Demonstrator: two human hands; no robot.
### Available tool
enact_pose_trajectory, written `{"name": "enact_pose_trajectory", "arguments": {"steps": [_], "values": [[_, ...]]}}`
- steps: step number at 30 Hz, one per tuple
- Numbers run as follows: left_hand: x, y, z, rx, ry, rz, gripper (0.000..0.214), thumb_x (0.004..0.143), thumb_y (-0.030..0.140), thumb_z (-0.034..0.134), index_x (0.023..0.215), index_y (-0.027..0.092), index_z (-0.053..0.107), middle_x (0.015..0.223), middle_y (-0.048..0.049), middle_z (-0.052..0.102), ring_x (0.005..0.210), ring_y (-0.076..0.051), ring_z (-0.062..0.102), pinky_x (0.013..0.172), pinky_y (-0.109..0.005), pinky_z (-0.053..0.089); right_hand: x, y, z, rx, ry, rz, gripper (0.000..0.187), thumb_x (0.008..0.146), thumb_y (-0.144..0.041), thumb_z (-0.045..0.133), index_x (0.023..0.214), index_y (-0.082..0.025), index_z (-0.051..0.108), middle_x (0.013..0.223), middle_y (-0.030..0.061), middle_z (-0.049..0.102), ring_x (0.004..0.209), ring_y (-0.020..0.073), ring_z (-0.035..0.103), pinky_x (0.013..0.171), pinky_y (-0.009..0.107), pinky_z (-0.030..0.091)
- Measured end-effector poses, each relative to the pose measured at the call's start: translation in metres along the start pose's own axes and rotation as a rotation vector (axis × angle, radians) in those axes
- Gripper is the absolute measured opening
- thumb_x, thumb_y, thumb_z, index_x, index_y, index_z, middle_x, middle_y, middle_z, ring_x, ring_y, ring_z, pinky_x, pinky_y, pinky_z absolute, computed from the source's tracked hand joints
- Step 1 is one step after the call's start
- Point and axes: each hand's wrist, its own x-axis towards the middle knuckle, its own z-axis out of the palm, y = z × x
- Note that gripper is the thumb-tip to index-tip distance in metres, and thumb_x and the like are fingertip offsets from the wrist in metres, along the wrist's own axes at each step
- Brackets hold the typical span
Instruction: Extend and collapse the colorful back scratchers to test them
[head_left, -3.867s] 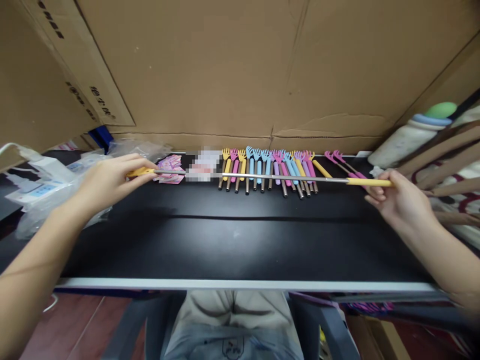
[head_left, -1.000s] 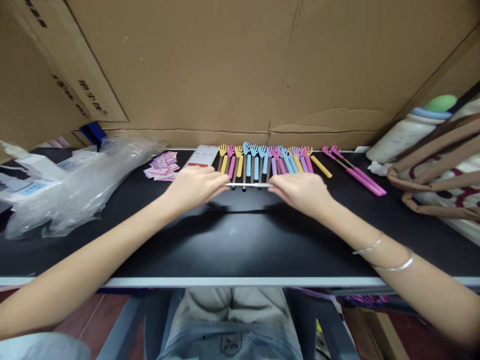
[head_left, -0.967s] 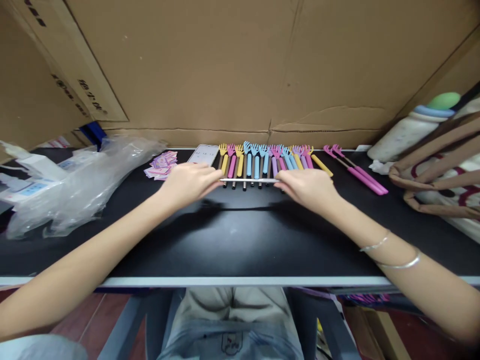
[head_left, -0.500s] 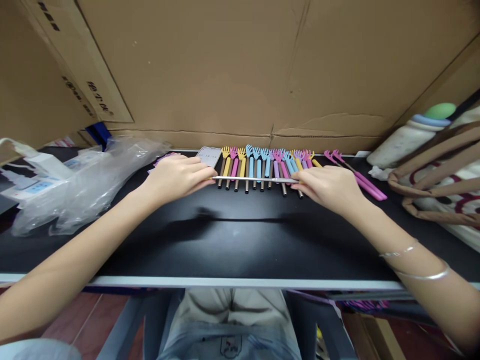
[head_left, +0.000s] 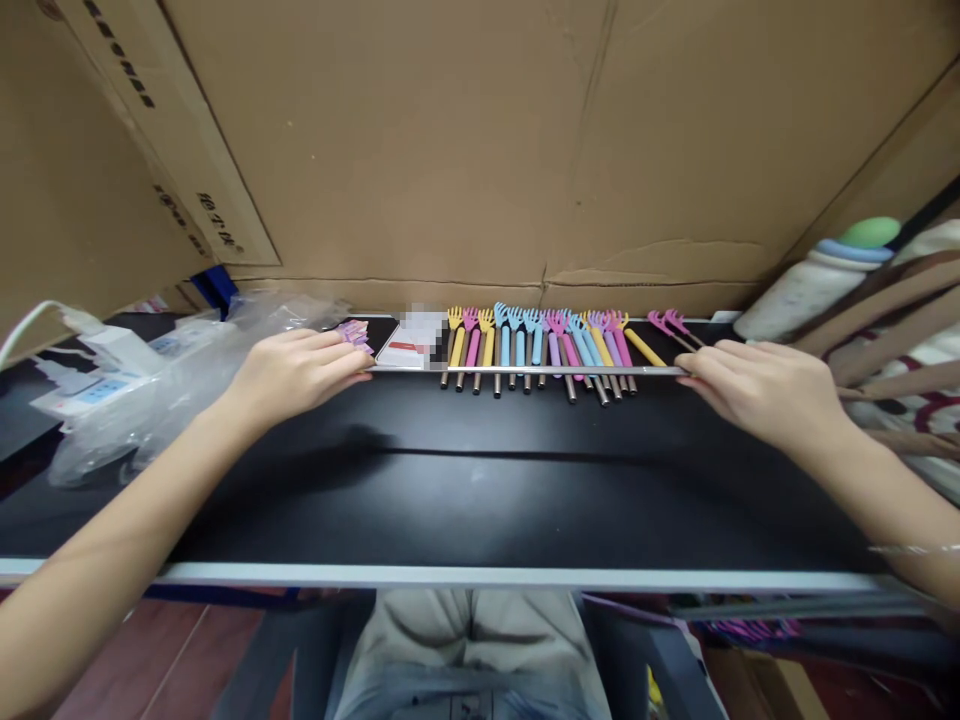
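Note:
A thin metal telescopic back scratcher point(head_left: 555, 370) stretches level above the black table. Its left end is in my closed left hand point(head_left: 304, 375), and its right end is in my closed right hand point(head_left: 765, 390). Both ends are hidden by my fingers. Behind the rod lies a row of back scratchers point(head_left: 520, 346) with claw heads in yellow, pink, blue and purple, heads toward the cardboard. Two pink claw heads point(head_left: 660, 320) lie apart from the row near my right hand, their lower parts covered by it.
A white card point(head_left: 405, 335) and a purple packet point(head_left: 356, 335) lie beside my left hand. Clear plastic bags point(head_left: 180, 395) and a white power strip point(head_left: 97, 385) are at left. A bottle point(head_left: 814, 285) and a brown-handled bag point(head_left: 907, 335) stand at right. Cardboard point(head_left: 450, 150) walls the back.
My hands have moved apart, left hand leftward and right hand rightward. The rod between them shows much longer now. The white card and the purple packet are more exposed.

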Motion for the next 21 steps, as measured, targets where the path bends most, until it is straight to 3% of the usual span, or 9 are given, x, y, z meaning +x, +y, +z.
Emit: {"name": "enact_pose_trajectory", "arguments": {"steps": [7, 13, 21], "values": [[-0.024, -0.014, 0.012, 0.035, -0.083, -0.087, 0.027, 0.099, 0.033, 0.038, 0.084, 0.025, 0.059, 0.072, 0.0025, 0.064, 0.072, -0.015, 0.053, 0.058, -0.025, 0.036, -0.032, 0.036, 0.021, -0.006, -0.110, 0.144, 0.034, 0.092, -0.045, 0.043, 0.090, -0.021, 0.068, 0.077, 0.0127, 0.066, 0.067, 0.0182, 0.052, 0.061, 0.030, 0.033], [-0.038, -0.028, 0.019, 0.057, -0.100, -0.130, 0.022, 0.099, 0.030, 0.037, 0.087, 0.026, 0.056, 0.072, 0.0033, 0.062, 0.076, -0.015, 0.052, 0.055, -0.025, 0.033, -0.053, 0.079, 0.045, 0.074, -0.214, 0.280, 0.018, 0.079, -0.038, 0.062, 0.082, -0.021, 0.067, 0.074, 0.0140, 0.064, 0.062, 0.0181, 0.051, 0.059, 0.031, 0.033], [-0.045, -0.033, 0.021, 0.079, -0.079, -0.142, 0.018, 0.098, 0.031, 0.039, 0.089, 0.027, 0.055, 0.073, 0.0037, 0.063, 0.078, -0.014, 0.054, 0.050, -0.024, 0.030, -0.052, 0.088, 0.046, 0.131, -0.248, 0.358, 0.016, 0.076, -0.036, 0.067, 0.082, -0.022, 0.068, 0.080, 0.0149, 0.067, 0.064, 0.0182, 0.052, 0.058, 0.031, 0.033]]}}
